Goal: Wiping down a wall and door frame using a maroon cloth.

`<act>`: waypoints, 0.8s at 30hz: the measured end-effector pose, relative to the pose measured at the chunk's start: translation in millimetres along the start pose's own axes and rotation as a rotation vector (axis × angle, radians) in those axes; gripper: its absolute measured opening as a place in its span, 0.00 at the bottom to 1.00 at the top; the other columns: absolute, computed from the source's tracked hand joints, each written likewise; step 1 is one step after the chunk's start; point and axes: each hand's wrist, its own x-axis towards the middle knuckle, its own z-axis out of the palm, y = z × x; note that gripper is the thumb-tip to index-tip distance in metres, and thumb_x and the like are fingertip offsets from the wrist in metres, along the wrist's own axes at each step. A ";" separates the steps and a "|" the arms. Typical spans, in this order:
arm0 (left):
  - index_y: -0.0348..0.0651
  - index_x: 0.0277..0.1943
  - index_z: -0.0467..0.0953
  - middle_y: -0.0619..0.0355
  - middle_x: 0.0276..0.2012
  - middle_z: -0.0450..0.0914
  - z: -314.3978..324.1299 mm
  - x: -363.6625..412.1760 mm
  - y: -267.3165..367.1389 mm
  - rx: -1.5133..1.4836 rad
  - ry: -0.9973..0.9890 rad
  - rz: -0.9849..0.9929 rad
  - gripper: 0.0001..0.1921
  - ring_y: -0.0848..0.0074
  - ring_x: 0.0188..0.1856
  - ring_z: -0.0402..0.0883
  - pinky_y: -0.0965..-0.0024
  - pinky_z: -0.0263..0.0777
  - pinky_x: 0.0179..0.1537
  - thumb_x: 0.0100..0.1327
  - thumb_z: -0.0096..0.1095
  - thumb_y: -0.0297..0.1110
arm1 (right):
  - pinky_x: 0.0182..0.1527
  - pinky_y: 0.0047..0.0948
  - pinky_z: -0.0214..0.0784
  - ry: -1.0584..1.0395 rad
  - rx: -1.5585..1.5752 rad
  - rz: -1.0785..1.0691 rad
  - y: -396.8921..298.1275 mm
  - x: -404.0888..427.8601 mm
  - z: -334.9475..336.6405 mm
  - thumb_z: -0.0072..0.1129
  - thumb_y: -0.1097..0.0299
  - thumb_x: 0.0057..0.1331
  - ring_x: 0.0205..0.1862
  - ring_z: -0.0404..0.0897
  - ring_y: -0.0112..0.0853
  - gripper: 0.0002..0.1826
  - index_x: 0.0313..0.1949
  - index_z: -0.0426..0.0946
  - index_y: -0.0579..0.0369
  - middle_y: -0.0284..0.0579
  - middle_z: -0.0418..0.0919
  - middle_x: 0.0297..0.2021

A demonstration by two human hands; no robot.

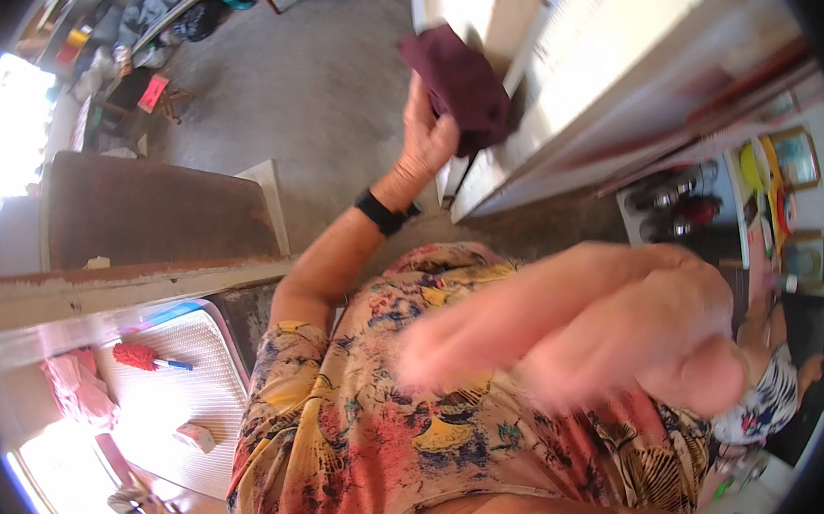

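A dark maroon folded cloth item (461, 92), possibly a cap, is gripped in my left hand (432, 130), at the end of my outstretched arm. A black watch (382, 212) is on that wrist. The cloth is in front of the edge of a pale door or panel; whether they touch is unclear. Close to the camera, my right hand (575, 331) is blurred across the front of my patterned shirt (439, 434). Its fingers are partly bent and somewhat apart, and no object shows in it.
A brown panel (158, 210) and a worn wooden ledge (120, 292) lie at left. Below them, a woven mat (177, 388) bears a red duster (136, 356) and a small box (195, 438). Pale panels (606, 64) rise at right. Another person (759, 404) is at lower right.
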 end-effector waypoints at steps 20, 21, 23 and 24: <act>0.45 0.73 0.58 0.56 0.62 0.75 7.3 -43.6 -54.2 -0.148 -0.071 -0.155 0.36 0.74 0.62 0.76 0.66 0.72 0.63 0.66 0.70 0.29 | 0.50 0.57 0.76 0.213 -0.203 0.235 -39.3 -4.1 102.2 0.43 0.57 0.79 0.43 0.85 0.48 0.21 0.53 0.72 0.66 0.52 0.82 0.43; 0.44 0.74 0.57 0.55 0.62 0.75 2.0 -44.8 -49.1 -0.046 -0.070 -0.155 0.36 0.75 0.63 0.75 0.66 0.71 0.64 0.67 0.68 0.30 | 0.50 0.57 0.77 0.195 -0.218 0.268 -43.4 -0.4 101.3 0.43 0.58 0.79 0.43 0.85 0.47 0.20 0.53 0.72 0.65 0.51 0.82 0.43; 0.40 0.72 0.60 0.56 0.59 0.76 -2.6 -47.9 -34.4 -0.190 -0.016 -0.183 0.31 0.74 0.62 0.75 0.67 0.67 0.67 0.68 0.61 0.25 | 0.49 0.57 0.77 0.160 -0.253 0.365 -54.6 6.6 103.9 0.43 0.58 0.79 0.42 0.85 0.47 0.19 0.53 0.71 0.64 0.50 0.82 0.42; 0.39 0.73 0.58 0.54 0.62 0.75 -5.0 -46.8 -32.9 -0.146 -0.015 -0.194 0.31 0.72 0.64 0.74 0.66 0.66 0.68 0.69 0.58 0.25 | 0.48 0.58 0.78 0.145 -0.285 0.434 -63.1 11.8 104.6 0.43 0.59 0.79 0.41 0.86 0.46 0.18 0.53 0.71 0.63 0.49 0.82 0.42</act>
